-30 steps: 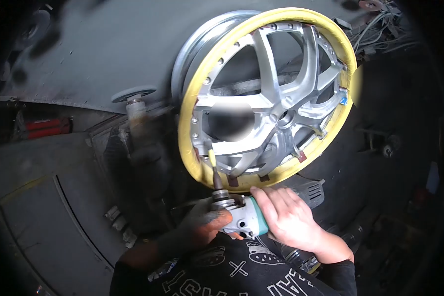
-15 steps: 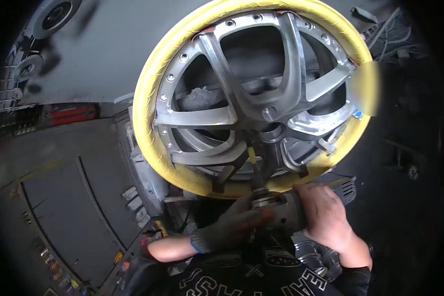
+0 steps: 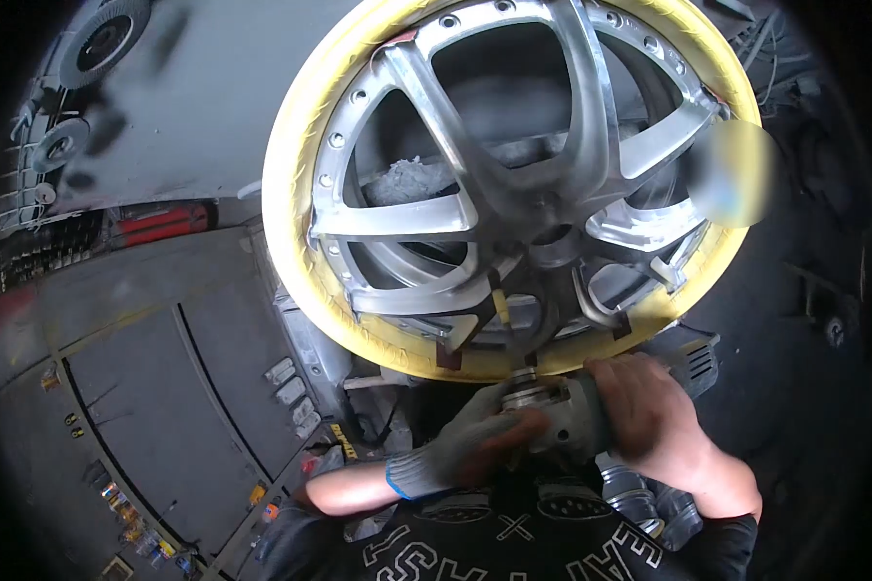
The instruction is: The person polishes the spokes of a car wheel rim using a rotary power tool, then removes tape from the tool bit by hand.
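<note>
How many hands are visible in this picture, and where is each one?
2. The left hand, in a grey glove with a blue cuff, is at the head of the angle grinder. The right hand, bare, is on its body. I see no other hand.

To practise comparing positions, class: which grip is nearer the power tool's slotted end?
Right. The bare right grip holds the tool beside its slotted end; the gloved left grip is farther off, at its metal head.
</note>
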Demonstrator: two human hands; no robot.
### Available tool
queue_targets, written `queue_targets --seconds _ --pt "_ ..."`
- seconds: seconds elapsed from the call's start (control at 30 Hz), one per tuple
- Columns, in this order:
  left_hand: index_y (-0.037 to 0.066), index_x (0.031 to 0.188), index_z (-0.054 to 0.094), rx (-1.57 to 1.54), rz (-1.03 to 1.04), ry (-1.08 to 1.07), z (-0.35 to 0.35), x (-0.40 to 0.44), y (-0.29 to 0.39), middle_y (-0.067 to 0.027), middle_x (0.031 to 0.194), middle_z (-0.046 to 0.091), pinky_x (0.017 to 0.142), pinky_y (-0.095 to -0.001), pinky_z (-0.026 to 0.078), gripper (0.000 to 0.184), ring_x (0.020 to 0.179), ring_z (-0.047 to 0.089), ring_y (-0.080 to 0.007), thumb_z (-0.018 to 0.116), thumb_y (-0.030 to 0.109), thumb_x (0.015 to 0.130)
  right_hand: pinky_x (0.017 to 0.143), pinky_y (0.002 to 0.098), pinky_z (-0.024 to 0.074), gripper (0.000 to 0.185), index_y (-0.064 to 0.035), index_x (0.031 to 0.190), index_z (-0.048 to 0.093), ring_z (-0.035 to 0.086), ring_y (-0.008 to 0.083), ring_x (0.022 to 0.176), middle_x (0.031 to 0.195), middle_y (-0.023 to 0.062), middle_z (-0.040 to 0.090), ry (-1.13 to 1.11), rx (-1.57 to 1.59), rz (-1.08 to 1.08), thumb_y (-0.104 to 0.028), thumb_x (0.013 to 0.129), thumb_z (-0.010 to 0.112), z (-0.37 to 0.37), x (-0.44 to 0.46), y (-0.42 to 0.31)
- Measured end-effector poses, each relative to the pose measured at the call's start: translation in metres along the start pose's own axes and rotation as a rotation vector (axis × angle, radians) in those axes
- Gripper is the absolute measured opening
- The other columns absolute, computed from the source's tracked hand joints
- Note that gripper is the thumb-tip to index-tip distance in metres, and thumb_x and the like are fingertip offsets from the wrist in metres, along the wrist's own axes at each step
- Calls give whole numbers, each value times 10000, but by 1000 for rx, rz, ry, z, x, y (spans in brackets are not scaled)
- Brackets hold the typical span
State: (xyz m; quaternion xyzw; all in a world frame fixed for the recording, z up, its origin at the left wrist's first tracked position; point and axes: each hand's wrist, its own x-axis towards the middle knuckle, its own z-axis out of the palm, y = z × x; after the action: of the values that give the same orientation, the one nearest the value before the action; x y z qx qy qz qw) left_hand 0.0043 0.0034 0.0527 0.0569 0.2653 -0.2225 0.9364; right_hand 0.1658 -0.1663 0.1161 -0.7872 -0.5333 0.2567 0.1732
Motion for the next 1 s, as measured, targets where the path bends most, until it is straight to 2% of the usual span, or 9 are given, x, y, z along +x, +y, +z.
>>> queue_targets --seconds 0.23,0.4,0.53,0.6,0.73,0.9,1.0 --pt "2 1369 437 160 -99 11 -17 -34 12 -101 1184 579 844 -286 542 529 1050 590 -146 624 251 942 881 374 496 478 118 1192 534 618 308 935 1009 191 620 -7 -125 15 -53 748 579 21 3 -49" --pt "-20 1350 446 202 -17 -90 -41 -62 25 -130 1206 571 866 -356 564 570 1086 597 -200 669 256 904 872 390 505 540 131 1200 514 636 318 921 1003 215 626 -50 -155 59 -63 704 601 36 13 -90" --pt "-32 1328 476 180 -42 -95 -53 -84 37 -133 1179 590 833 -349 572 580 1069 615 -209 693 257 874 844 390 511 567 136 1220 494 647 319 903 1001 214 627 -99 -176 132 -67 702 601 48 25 -118" --pt "-31 1318 492 197 -63 -36 -57 -97 45 -133 1164 602 811 -356 578 572 1055 623 -213 699 258 869 833 389 511 557 137 1217 497 648 316 888 990 207 628 -42 -167 107 -71 710 594 58 30 -128" --pt "-30 1309 500 165 -28 -53 -74 -115 56 -144 1149 614 782 -360 588 558 1022 640 -235 714 240 870 800 364 510 521 136 1194 519 646 293 864 977 191 630 -11 -175 109 -67 718 587 71 45 -146" --pt "-38 1267 513 196 32 -46 -91 -131 66 -163 1113 624 732 -437 615 506 995 653 -269 695 247 891 761 349 509 477 133 1172 532 637 266 798 897 160 630 37 -165 80 -55 737 588 83 62 -159" --pt "-39 1245 520 191 30 -32 -97 -137 70 -167 1101 628 739 -447 614 485 969 662 -281 694 242 890 746 345 508 474 133 1169 533 635 262 783 866 146 620 15 -172 73 -52 736 589 87 68 -162"
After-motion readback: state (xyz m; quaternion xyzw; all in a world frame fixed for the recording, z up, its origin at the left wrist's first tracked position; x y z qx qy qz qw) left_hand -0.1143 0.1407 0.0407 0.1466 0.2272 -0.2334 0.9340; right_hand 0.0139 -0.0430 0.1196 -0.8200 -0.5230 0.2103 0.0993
